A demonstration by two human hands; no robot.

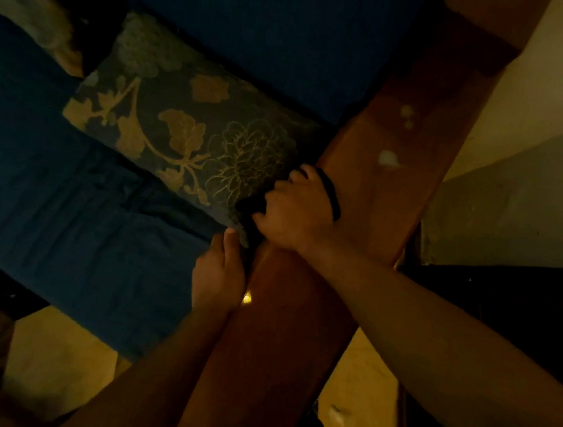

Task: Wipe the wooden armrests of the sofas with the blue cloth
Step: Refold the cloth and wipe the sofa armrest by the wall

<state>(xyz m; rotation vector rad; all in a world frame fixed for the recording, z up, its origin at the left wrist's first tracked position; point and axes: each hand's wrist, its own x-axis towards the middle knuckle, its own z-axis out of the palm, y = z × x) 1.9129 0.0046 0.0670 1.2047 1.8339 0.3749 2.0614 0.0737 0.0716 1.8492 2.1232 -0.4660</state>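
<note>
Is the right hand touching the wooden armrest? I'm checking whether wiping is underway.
Touching: in the head view the right hand lies across the wooden armrest, gripping a dark cloth against its inner edge.

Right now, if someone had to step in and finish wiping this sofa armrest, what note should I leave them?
Right hand: fingers curled round the dark cloth, pressing it on the inner edge of the wooden armrest, beside the flowered cushion.
Left hand: lies along the armrest's inner edge, nearer the front, thumb touching the cushion corner; whether it grips anything cannot be told.
Done: cannot be judged in this dim light. Pale spots show on the armrest farther back.
Left: wipe the length of the armrest, those spots included, then the other armrests, none of them in view.
</note>
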